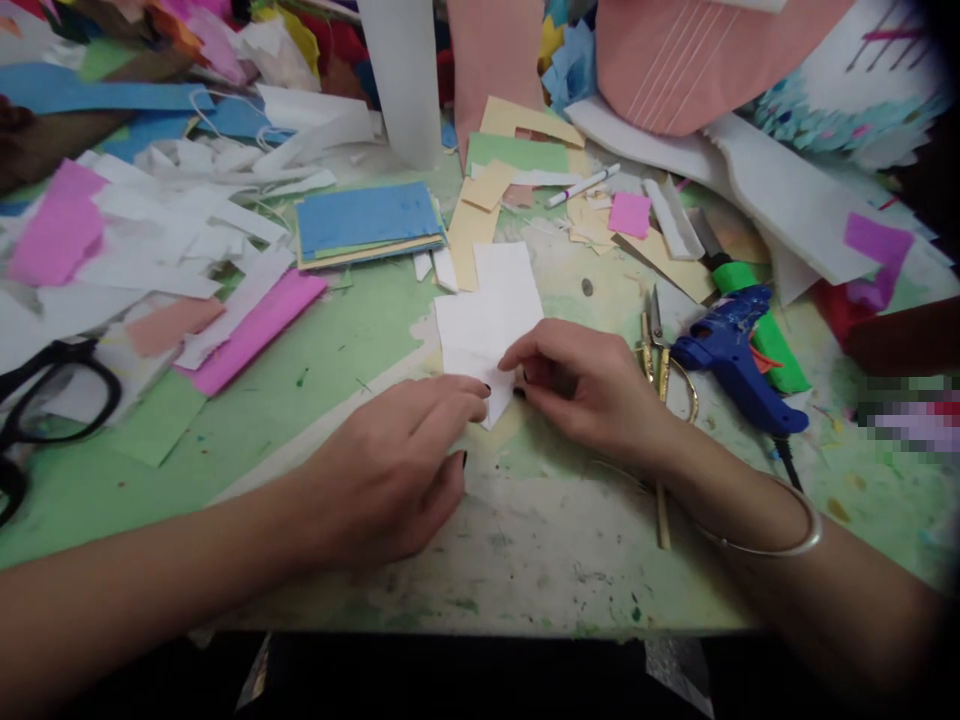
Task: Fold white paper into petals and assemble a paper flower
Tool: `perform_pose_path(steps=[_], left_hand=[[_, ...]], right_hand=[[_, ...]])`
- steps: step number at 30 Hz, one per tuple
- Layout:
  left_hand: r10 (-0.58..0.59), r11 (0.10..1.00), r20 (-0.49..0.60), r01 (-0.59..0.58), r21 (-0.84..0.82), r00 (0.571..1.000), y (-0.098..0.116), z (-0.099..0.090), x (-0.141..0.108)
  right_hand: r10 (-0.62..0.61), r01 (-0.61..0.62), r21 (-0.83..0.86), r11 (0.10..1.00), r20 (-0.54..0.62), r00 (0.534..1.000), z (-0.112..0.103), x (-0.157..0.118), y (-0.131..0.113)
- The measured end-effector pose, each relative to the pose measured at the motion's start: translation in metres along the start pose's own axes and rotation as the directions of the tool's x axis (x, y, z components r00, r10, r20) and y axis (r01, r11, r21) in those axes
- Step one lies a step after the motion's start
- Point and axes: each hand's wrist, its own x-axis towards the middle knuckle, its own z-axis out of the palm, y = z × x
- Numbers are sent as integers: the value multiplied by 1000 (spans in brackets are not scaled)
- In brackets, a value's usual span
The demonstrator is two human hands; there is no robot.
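Note:
A small white piece of paper (491, 310) lies on the table in front of me, with a stepped top edge and a narrow, pointed lower end. The fingertips of my left hand (409, 455) rest on its lower left edge, and the thumb is apart from them below. From the right, my right hand (592, 385) has its index finger on the paper and its other fingers curled at the lower right edge, closed on it. Gold-handled scissors (661, 345) lie just beyond my right wrist, partly hidden by it.
A blue hot glue gun (739, 350) lies on the right, beside a knife with a green handle (776, 345). A stack of coloured cards (367, 225) sits behind the paper. White scraps (180, 220) and black-framed glasses (67, 390) are on the left. A white marker (583, 186) lies farther back.

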Motion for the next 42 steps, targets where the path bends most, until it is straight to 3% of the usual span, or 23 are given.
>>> perform_pose_path(steps=[4, 8, 16, 27, 37, 42], left_hand=[[-3, 999, -36, 1, -45, 999, -11, -1, 2], [57, 998, -54, -57, 0, 997, -17, 1, -1], [208, 978, 8, -208, 34, 978, -17, -5, 4], [148, 986, 186, -160, 49, 971, -21, -12, 9], [281, 951, 272, -305, 49, 920, -33, -20, 14], [290, 951, 265, -308, 30, 920, -39, -23, 16]], right_hand=[[-212, 225, -151, 963, 98, 972, 0, -9, -12], [-192, 247, -267, 932, 215, 958, -1, -16, -23], [-256, 338, -394, 854, 246, 935, 1, -22, -35], [-218, 333, -424, 842, 298, 929, -2, -23, -43], [-188, 303, -390, 870, 305, 934, -1, -22, -40], [-173, 287, -365, 886, 313, 934, -2, -21, -40]])
